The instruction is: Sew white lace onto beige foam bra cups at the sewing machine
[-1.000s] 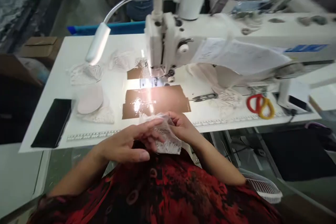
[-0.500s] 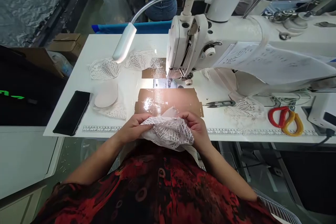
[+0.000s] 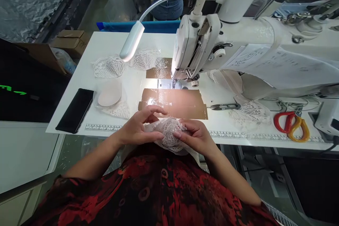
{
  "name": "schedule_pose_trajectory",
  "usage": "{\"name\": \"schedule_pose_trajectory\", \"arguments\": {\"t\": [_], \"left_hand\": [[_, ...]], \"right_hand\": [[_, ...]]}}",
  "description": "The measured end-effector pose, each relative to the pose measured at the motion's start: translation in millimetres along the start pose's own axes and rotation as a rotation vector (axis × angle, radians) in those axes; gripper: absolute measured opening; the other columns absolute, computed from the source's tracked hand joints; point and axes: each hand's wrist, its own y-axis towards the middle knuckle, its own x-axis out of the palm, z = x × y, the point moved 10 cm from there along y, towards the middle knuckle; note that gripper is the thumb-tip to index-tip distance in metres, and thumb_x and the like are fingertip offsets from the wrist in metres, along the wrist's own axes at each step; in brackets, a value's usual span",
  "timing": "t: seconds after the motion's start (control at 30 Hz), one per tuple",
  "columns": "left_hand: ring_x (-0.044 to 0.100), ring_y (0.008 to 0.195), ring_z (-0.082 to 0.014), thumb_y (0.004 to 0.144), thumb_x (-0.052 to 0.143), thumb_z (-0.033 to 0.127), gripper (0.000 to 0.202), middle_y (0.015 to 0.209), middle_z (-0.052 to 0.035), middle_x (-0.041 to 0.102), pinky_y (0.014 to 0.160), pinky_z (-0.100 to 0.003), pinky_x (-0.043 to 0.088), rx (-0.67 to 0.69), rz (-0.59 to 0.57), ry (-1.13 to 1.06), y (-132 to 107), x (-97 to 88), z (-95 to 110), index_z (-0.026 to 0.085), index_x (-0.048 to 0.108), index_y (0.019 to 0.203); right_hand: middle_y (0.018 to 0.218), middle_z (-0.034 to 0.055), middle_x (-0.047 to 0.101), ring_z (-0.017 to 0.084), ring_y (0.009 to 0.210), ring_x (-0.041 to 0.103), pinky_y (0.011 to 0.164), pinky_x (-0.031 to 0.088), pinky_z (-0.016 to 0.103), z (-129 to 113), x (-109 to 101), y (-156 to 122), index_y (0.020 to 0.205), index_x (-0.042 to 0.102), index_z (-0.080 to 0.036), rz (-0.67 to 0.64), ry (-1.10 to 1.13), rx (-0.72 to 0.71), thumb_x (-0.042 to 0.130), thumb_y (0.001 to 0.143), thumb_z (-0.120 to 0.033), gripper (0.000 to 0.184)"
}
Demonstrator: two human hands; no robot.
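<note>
A white lace bra cup (image 3: 169, 135) is held between my hands at the table's front edge, its rounded lace face upward and pale fabric hanging below. My right hand (image 3: 197, 136) pinches its right side, the thumb lying on the lace and the fingers partly behind it. At the left side, my left hand (image 3: 141, 127) has its thumb over the lace; the index finger is raised and stretched away from the thumb. The other left fingers are partly hidden behind the fabric. Just beyond lies a brown taped sheet (image 3: 173, 103) before the sewing machine's needle area.
The white sewing machine (image 3: 225, 42) and its lamp (image 3: 132, 40) rise above the table. Leftward lie a black phone (image 3: 75, 110), a smooth pad (image 3: 109, 92) and lace pieces (image 3: 109, 67). Thread snips (image 3: 225, 106), more lace (image 3: 251, 113) and red-and-yellow-handled scissors (image 3: 291, 125) lie right.
My left index finger has lifted and spread from the thumb. The lace cup now shows a rounder face, and my right thumb has come over its front. The camera view has shifted slightly.
</note>
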Motion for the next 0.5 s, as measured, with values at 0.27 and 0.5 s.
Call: {"name": "schedule_pose_trajectory", "arguments": {"t": [0.27, 0.5], "left_hand": [[0.050, 0.064, -0.0108, 0.085, 0.059, 0.030, 0.017, 0.073, -0.0015, 0.059, 0.058, -0.021, 0.039, 0.017, -0.556, 0.340, 7, 37.3, 20, 0.014, 0.059, 0.086], [0.047, 0.051, -0.0113, 0.085, 0.060, 0.033, 0.034, 0.056, -0.0024, 0.053, 0.052, -0.024, 0.037, -0.180, -0.648, 0.050, -17, 27.1, -3, 0.015, 0.054, 0.056]], "right_hand": [[0.075, 0.0016, 0.065, 0.014, 0.066, 0.057, 0.060, 0.044, 0.026, -13, 6, 1, 0.075, 0.068, -0.020, -0.079, 0.030, -0.046, 0.064, 0.082, -0.032, 0.015], [0.058, -0.0004, 0.061, 0.011, 0.051, 0.051, 0.049, 0.040, 0.025, 5, -22, -9, 0.059, 0.069, -0.022, 0.109, 0.443, 0.054, 0.077, 0.067, -0.040, 0.022]]}}
